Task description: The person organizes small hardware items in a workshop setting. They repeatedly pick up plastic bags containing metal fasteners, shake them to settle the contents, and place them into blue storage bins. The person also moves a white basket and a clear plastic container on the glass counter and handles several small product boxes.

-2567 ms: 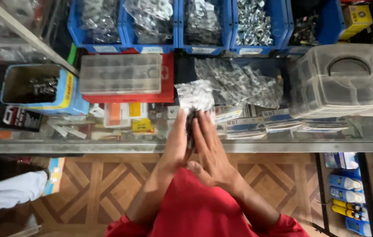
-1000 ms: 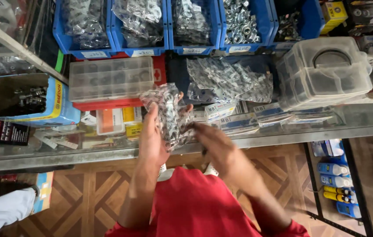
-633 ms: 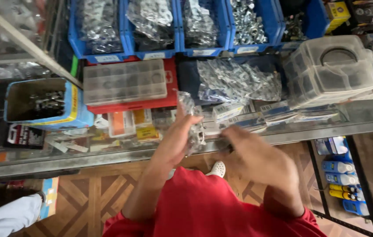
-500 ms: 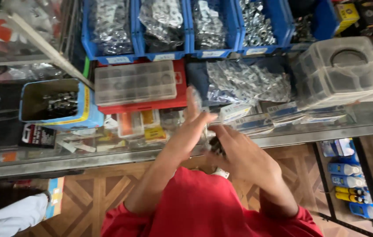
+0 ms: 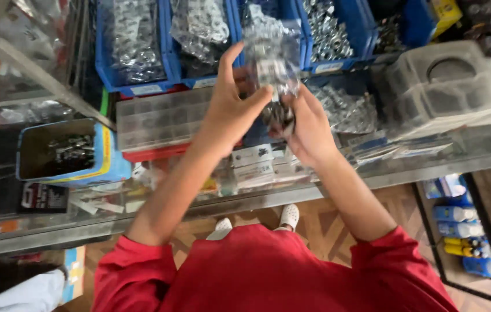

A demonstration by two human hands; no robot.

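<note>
Clear plastic bag of small metal parts (image 5: 269, 63), held up above the counter (image 5: 326, 188), in front of the row of blue bins (image 5: 141, 86); upper part of the bag blurred. Pinched near its middle by the left hand (image 5: 231, 110), thumb (image 5: 255, 99) on the near face and the other fingers (image 5: 229, 58) stretched up along the far side. Gathered at its lower end in the right hand (image 5: 309, 124), fingers curled shut around the bunched plastic, dark contents showing between them. Both hands close together, nearly touching at the bag. Red sleeves (image 5: 135, 271) pushed up to the elbows on both arms.

Just beyond the hands, four blue bins full of silvery hardware in clear bags, side by side. Below them, left of the hands, a clear compartment box (image 5: 159, 118) lying on a red tray (image 5: 159, 153). Further left, an open blue and yellow carton (image 5: 63, 153) with dark metal pieces inside. Right of the hands, a loose clear bag of shiny parts (image 5: 346, 110), then a stack of translucent tubs (image 5: 447, 86) with a round shape on the top lid. Small labelled packets (image 5: 254, 164) lying on the glass counter beneath the wrists. Under the glass, at right, blue and yellow bottles (image 5: 459, 237). White shoes (image 5: 288, 215) on a wood-pattern floor (image 5: 314, 222) below.
</note>
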